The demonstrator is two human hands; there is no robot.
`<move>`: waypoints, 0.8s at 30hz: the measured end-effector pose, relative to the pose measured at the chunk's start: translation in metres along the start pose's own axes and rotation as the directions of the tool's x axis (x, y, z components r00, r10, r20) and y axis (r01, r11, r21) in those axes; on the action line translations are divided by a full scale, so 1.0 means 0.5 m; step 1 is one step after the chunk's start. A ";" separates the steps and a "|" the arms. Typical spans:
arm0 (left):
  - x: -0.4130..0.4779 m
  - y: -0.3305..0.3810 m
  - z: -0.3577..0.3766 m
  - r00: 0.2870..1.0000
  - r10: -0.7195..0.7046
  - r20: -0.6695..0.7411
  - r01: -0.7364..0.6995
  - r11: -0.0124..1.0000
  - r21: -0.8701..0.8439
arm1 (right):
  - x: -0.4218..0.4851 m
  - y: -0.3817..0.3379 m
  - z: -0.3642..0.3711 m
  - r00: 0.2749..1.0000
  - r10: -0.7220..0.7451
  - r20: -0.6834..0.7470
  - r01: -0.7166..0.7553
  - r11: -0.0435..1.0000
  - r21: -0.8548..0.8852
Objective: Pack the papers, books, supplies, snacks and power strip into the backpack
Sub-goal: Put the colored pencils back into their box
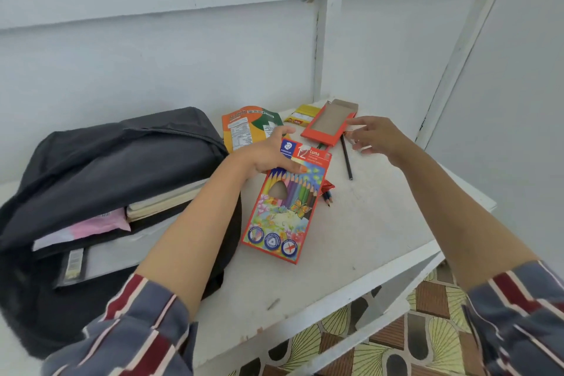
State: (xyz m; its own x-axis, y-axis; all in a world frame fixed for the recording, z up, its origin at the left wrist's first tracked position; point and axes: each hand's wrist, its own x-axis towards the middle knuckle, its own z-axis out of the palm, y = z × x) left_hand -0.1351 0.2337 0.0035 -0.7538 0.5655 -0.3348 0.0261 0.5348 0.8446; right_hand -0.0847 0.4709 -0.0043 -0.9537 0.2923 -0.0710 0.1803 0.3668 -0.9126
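Left hand (268, 156) grips the pencil box (283, 207) by its top end, thumb across the front, the box slanting over the counter (381, 223) just beside the open backpack (106, 156) (books (164, 198) tucked inside). Right hand (375, 137) hovers with fingers loosely spread, holding nothing, above a black pencil (346, 159) beside the empty red tray (328, 123). A snack pouch (244, 128) lies behind.

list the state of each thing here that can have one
backpack: unzipped, books and papers inside
pencil box: gripped near its top by the left hand
orange tray: open, cardboard inside showing
snack packet: lying flat
black pencil: loose on the table
right hand: fingers relaxed, holding nothing
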 end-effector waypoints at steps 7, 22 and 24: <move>0.072 0.012 0.008 0.998 -0.008 -0.064 0.007 1.000 -0.025 | 0.044 0.008 -0.025 0.999 -0.029 -0.029 0.029 1.000 -0.004; 0.203 0.002 0.004 0.995 -0.104 0.007 0.104 0.990 -0.097 | 0.319 0.072 -0.057 0.991 0.003 -0.137 -0.041 0.959 -0.281; 0.210 0.000 0.003 0.994 -0.104 0.034 0.106 0.991 -0.079 | 0.343 0.076 -0.050 0.993 0.028 -0.115 -0.062 0.951 -0.304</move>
State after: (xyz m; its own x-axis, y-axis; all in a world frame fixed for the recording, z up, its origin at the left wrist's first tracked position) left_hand -0.2131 0.2939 -0.0324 -0.7298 0.5279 -0.4344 -0.1060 0.5403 0.8348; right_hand -0.2354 0.5572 -0.0412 -0.9144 0.4018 -0.0500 0.3038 0.5993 -0.7406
